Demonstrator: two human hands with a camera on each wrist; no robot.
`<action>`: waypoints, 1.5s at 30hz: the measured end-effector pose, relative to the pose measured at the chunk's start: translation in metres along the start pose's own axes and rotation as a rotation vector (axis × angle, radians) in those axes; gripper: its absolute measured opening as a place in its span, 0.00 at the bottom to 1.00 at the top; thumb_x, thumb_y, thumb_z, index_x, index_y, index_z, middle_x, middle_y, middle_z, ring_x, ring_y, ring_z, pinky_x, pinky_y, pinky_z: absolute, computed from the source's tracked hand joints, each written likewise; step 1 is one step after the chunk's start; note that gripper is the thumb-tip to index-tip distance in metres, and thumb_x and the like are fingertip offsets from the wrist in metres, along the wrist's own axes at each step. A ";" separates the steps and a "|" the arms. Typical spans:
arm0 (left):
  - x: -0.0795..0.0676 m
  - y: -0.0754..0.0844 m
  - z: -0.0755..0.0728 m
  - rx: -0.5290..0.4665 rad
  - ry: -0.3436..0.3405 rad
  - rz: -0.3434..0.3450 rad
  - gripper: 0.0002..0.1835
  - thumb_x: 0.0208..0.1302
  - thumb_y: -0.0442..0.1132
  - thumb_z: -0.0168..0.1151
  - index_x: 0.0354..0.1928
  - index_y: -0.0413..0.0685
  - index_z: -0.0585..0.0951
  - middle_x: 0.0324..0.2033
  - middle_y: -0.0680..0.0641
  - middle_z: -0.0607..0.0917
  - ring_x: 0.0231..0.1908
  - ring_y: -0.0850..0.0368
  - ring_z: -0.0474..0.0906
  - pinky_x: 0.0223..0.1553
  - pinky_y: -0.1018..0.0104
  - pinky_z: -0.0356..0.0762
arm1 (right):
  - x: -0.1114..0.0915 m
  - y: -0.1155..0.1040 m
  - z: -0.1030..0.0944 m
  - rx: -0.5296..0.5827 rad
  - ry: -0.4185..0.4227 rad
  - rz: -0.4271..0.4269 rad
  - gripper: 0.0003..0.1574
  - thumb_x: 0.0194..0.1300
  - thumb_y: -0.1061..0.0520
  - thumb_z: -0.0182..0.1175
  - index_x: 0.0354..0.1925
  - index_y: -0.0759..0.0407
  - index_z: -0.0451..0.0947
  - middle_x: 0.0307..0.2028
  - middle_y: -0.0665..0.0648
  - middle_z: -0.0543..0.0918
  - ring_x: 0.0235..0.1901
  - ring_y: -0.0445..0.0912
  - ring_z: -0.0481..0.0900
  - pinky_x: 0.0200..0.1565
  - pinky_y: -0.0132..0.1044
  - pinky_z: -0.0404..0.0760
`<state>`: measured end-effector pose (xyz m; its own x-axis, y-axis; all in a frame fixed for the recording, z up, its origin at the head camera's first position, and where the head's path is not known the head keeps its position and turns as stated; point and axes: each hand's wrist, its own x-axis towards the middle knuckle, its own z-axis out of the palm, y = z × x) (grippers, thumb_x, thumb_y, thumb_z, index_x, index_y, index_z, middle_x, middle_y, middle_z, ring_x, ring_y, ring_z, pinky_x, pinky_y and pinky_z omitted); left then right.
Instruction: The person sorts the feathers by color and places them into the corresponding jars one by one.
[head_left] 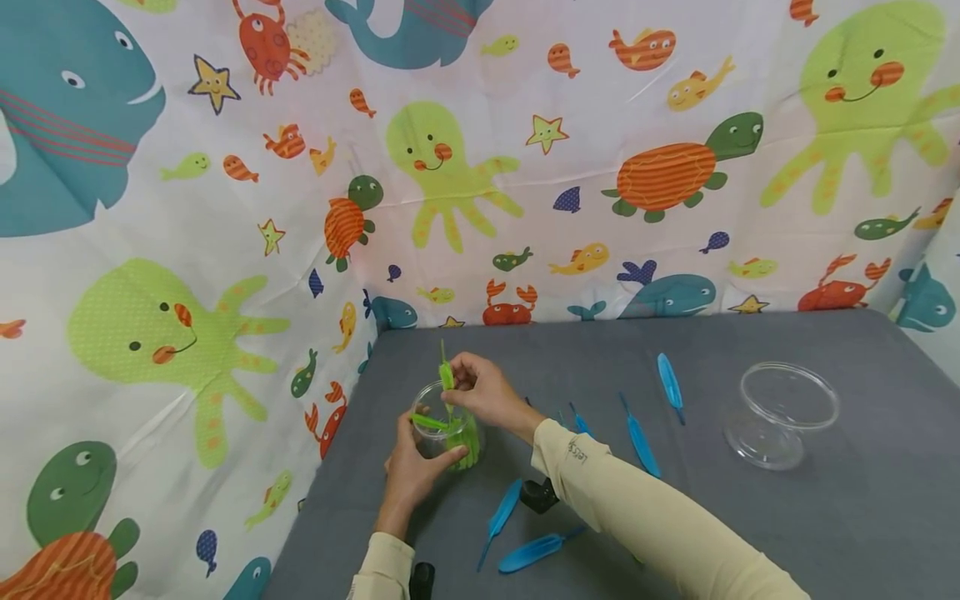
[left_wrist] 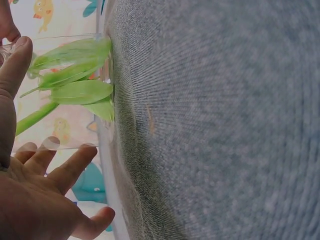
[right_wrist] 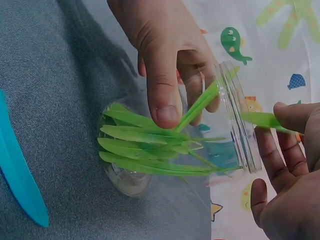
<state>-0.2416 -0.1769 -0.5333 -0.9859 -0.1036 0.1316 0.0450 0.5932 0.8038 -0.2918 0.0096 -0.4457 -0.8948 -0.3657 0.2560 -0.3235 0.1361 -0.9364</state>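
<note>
A clear jar (head_left: 429, 392) stands on the grey cloth with several green feathers (right_wrist: 145, 135) inside it. My left hand (head_left: 411, 471) holds the jar, thumb on one side and fingers on the other. Over the jar's mouth, my right hand (head_left: 489, 395) pinches a single green feather (head_left: 447, 375) between thumb and fingers. That feather stands nearly upright, its lower end at the rim. One green feather (head_left: 429, 422) leans across inside the jar just below its mouth. In the right wrist view, the pinched feather (right_wrist: 262, 119) lies at the rim.
Blue feathers lie scattered on the grey table cloth (head_left: 705, 517): one far back (head_left: 670, 379), one beside the right forearm (head_left: 641, 442), two nearer the front (head_left: 502, 510). A second clear container (head_left: 765, 442) stands at the right. A patterned sea-animal curtain (head_left: 465, 275) hangs behind and left.
</note>
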 end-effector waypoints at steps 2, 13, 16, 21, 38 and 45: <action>0.000 0.000 0.001 0.000 -0.001 0.002 0.52 0.49 0.58 0.81 0.72 0.60 0.61 0.71 0.51 0.72 0.66 0.39 0.72 0.65 0.29 0.49 | -0.001 0.000 0.000 -0.007 0.000 -0.006 0.14 0.65 0.64 0.69 0.47 0.59 0.79 0.42 0.61 0.84 0.37 0.44 0.81 0.41 0.32 0.80; -0.001 0.002 0.001 -0.008 -0.006 -0.008 0.54 0.49 0.58 0.81 0.74 0.59 0.59 0.72 0.51 0.71 0.68 0.39 0.71 0.66 0.27 0.46 | -0.010 -0.002 -0.009 -0.038 0.016 -0.027 0.20 0.68 0.57 0.68 0.56 0.50 0.78 0.56 0.54 0.83 0.58 0.56 0.79 0.57 0.50 0.73; -0.001 0.001 0.001 -0.006 -0.006 -0.014 0.54 0.49 0.58 0.81 0.74 0.60 0.59 0.72 0.52 0.71 0.68 0.39 0.71 0.67 0.27 0.45 | -0.014 0.000 -0.016 -0.038 0.017 -0.041 0.20 0.69 0.57 0.67 0.57 0.51 0.77 0.58 0.57 0.82 0.59 0.58 0.78 0.57 0.52 0.73; -0.003 0.001 0.002 -0.009 -0.005 -0.025 0.55 0.47 0.58 0.82 0.74 0.62 0.59 0.72 0.53 0.71 0.68 0.40 0.71 0.69 0.28 0.44 | -0.025 0.002 -0.030 -0.057 0.035 -0.035 0.19 0.70 0.58 0.66 0.57 0.52 0.77 0.57 0.57 0.82 0.58 0.57 0.78 0.56 0.50 0.74; 0.000 0.002 -0.002 0.007 -0.026 -0.041 0.55 0.46 0.62 0.81 0.74 0.65 0.59 0.72 0.47 0.71 0.71 0.40 0.69 0.69 0.26 0.45 | -0.085 0.034 -0.086 -0.206 -0.021 0.042 0.10 0.72 0.56 0.63 0.51 0.54 0.80 0.49 0.59 0.84 0.48 0.49 0.80 0.48 0.46 0.78; -0.001 0.000 -0.002 0.003 -0.014 -0.013 0.55 0.47 0.61 0.81 0.73 0.62 0.60 0.72 0.44 0.71 0.70 0.38 0.70 0.68 0.27 0.45 | -0.119 0.053 -0.099 -0.330 -0.034 0.040 0.09 0.71 0.58 0.63 0.48 0.57 0.81 0.48 0.61 0.85 0.46 0.49 0.81 0.45 0.39 0.78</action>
<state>-0.2408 -0.1782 -0.5322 -0.9885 -0.1005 0.1129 0.0314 0.5943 0.8036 -0.2330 0.1519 -0.5022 -0.8999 -0.3837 0.2074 -0.3756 0.4401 -0.8156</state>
